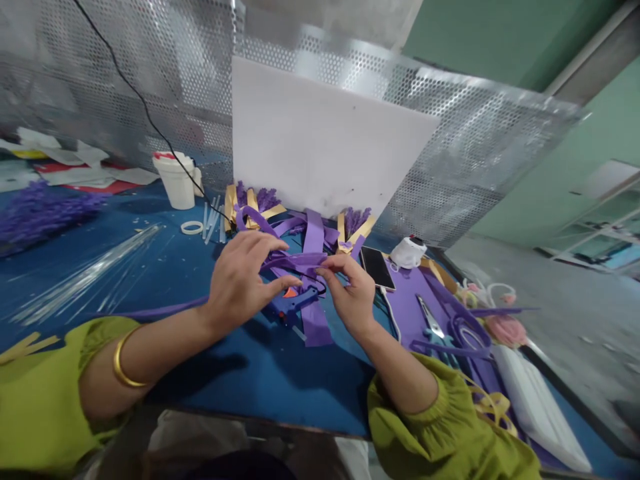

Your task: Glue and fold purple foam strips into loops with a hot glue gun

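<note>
Between my hands a folded purple ribbon point(303, 261) stretches above the blue table point(300, 393). My right hand point(350, 293) pinches its right end between thumb and fingers. My left hand point(243, 280) is at the ribbon's left side, its thumb and fingers spread apart in a wide curve. Just below the ribbon lies a blue glue gun point(295, 305) with an orange part, partly covered by my left thumb. A flat purple strip point(316, 327) runs under the hands toward the table's front.
Lavender bunches with gold ribbon point(355, 223) stand before a white board point(320, 140). Scissors point(433, 317), a phone point(377, 268) and a pink flower point(506, 330) are right. A white cup point(177, 181), clear strands point(95, 277) and purple sprigs point(43, 213) are left.
</note>
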